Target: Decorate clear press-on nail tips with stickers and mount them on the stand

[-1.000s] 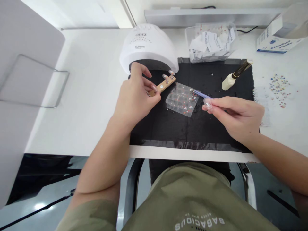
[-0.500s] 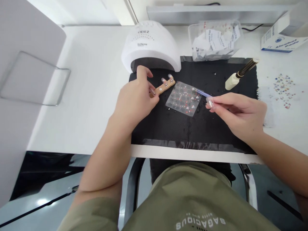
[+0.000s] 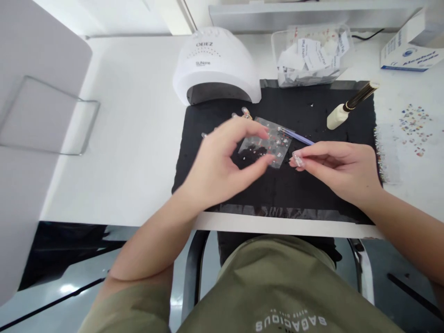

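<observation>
My right hand (image 3: pixel 342 169) is closed in a pinch on a small clear, glittery false nail (image 3: pixel 297 159), right of the sticker sheet. Just above its fingers, a slim purple-handled tool (image 3: pixel 297 136) has its pale tip over the sheet; its kind is hard to make out. My left hand (image 3: pixel 225 159) is open, thumb and fingers apart, above the left part of the transparent sticker sheet (image 3: pixel 280 148); whether it touches the sheet I cannot tell. Behind the left hand, mostly hidden, is the wooden nail stand, with decorated false nails (image 3: pixel 246 112) showing past it.
A white nail lamp (image 3: pixel 215 64) stands at the back of the black mat (image 3: pixel 294 189). Farther right are a clear box of alcohol pad packets (image 3: pixel 310 55), a pale bottle with a dark cap (image 3: pixel 336 118), loose rhinestones (image 3: pixel 414 125) and an alcohol pads carton (image 3: pixel 411 55).
My left hand has let go of the wooden nail stand and moved right over the sticker sheet, fingers spread. My right hand has shifted slightly down and left.
</observation>
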